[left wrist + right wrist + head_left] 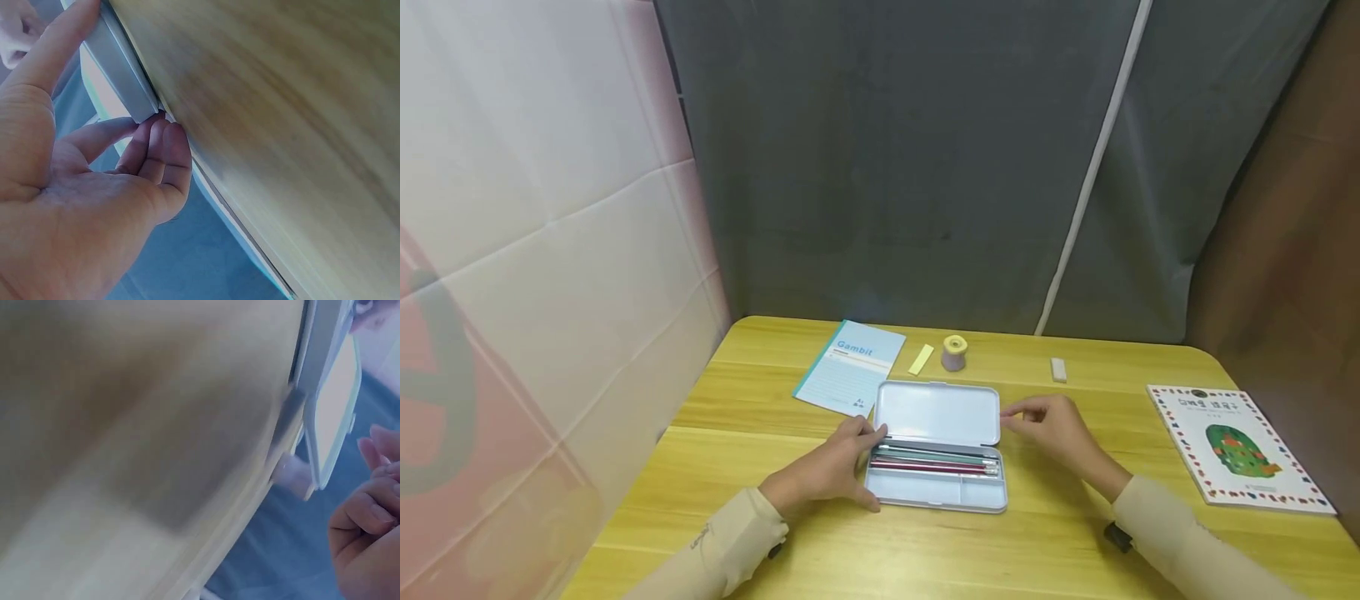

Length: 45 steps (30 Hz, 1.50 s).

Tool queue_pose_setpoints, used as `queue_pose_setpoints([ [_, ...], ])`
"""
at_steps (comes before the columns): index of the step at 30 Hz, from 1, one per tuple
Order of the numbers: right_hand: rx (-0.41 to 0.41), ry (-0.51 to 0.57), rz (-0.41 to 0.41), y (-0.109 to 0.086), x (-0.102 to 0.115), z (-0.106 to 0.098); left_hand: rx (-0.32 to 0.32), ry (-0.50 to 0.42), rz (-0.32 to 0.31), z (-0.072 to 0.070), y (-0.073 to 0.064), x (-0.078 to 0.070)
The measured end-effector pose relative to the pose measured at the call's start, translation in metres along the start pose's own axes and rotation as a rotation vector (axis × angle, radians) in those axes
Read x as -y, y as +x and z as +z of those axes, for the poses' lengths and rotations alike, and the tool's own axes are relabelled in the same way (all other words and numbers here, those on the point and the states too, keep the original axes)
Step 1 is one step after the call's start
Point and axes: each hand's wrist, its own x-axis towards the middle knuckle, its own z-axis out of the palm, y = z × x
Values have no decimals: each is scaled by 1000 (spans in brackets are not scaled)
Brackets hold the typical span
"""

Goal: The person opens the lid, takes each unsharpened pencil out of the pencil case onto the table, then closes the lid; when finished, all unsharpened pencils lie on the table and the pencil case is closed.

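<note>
A white pencil case lies on the table with its lid swung up and back. Several pencils, dark red and greenish, lie lengthwise in its rear part, and a small divided compartment sits at the front right. My left hand grips the case's left end, thumb at the front corner and fingers by the hinge side. Beside the lid's right edge is my right hand, its index finger and thumb pointing at the edge and the other fingers curled. A gap shows between these fingers and the lid in the right wrist view.
Behind the case lie a light-blue notebook, a yellow strip, a small yellow-topped pot and a white eraser. A picture book lies at the right. A grey curtain hangs beyond the table.
</note>
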Motion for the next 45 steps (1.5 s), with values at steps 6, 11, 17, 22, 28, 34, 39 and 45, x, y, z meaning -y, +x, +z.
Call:
queue_pose_setpoints([
  [6, 171, -42, -19, -18, 9, 12, 9, -6, -12, -1, 0, 0],
  [11, 263, -106, -58, -21, 10, 19, 10, -15, -18, 0, 0, 0],
  [17, 264, -149, -91, -22, 8, 24, 15, -8, -19, 1, 1, 1],
  [22, 258, -162, -84, -21, 8, 25, 17, -19, -24, 2, 1, 1],
  [28, 262, -173, -82, -20, 7, 27, 16, -43, -37, 1, 1, -1],
  [34, 273, -183, -111, -19, 7, 28, 23, -64, -39, 1, -1, -3],
  [39, 291, -185, -96, -16, 7, 28, 21, -47, -31, 0, -1, -2],
  [45, 338, -174, -58, -11, 7, 29, 22, -47, -30, 0, -1, -1],
])
